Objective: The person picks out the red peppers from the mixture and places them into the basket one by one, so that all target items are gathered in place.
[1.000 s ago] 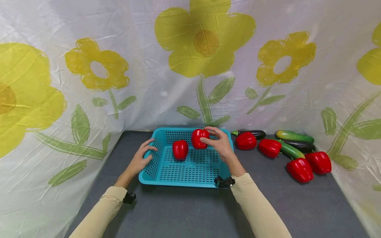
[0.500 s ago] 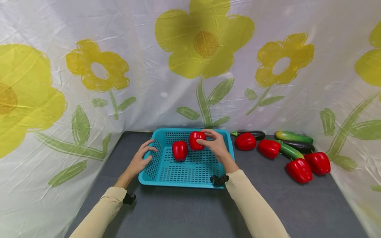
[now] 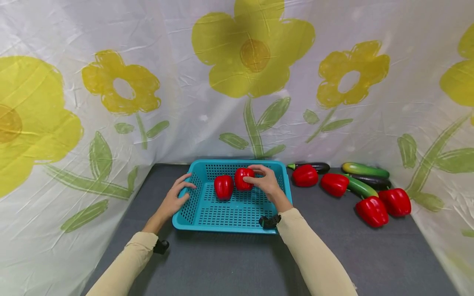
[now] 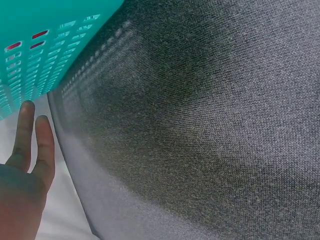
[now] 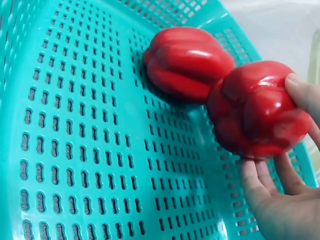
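A turquoise perforated basket (image 3: 229, 228) sits on the dark table. Inside it, toward the back, lies one red bell pepper (image 3: 224, 187). Just right of that, my right hand (image 3: 267, 182) grips a second red bell pepper (image 3: 242, 179) between thumb and fingers. In the right wrist view the held bell pepper (image 5: 260, 110) appears against the other bell pepper (image 5: 187, 62); whether it touches the basket floor I cannot tell. My left hand (image 3: 175, 196) rests at the basket's left rim with fingers spread. Two of its fingers (image 4: 45, 145) show beside the basket wall in the left wrist view.
Right of the basket lie several more red bell peppers (image 3: 305, 176), dark eggplants (image 3: 320, 167) and green zucchini-like vegetables (image 3: 364, 169). A flower-printed cloth (image 3: 185, 123) hangs right behind the table and along its sides.
My right hand has moved left and lowered the held bell pepper into the basket, beside the other one. The left hand has stayed at the rim.
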### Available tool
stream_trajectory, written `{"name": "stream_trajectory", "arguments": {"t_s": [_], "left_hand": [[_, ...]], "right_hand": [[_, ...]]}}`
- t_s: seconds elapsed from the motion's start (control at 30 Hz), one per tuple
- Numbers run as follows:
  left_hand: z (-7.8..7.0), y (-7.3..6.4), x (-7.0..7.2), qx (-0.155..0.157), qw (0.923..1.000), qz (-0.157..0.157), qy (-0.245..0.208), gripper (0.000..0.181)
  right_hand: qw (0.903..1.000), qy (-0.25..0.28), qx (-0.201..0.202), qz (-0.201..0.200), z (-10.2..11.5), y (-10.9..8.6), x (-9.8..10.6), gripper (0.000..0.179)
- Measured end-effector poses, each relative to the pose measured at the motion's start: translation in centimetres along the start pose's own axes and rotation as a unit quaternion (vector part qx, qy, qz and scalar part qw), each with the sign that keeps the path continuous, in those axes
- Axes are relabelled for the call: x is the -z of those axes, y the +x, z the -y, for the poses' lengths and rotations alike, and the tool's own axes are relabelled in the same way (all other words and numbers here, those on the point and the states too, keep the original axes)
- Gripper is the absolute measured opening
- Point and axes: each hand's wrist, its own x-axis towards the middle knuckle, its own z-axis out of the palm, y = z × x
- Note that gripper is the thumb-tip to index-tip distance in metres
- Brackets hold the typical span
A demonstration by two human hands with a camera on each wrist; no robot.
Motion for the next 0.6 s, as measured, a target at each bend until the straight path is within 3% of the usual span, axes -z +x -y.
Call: {"name": "stream_trajectory", "arguments": {"t_s": [0.6], "left_hand": [[0.0, 0.1, 0.0, 0.006, 1.0, 0.003, 0.007, 0.03]], "right_hand": [[0.9992, -0.011, -0.038, -0.002, -1.7, 1.1, 0.0, 0.048]]}}
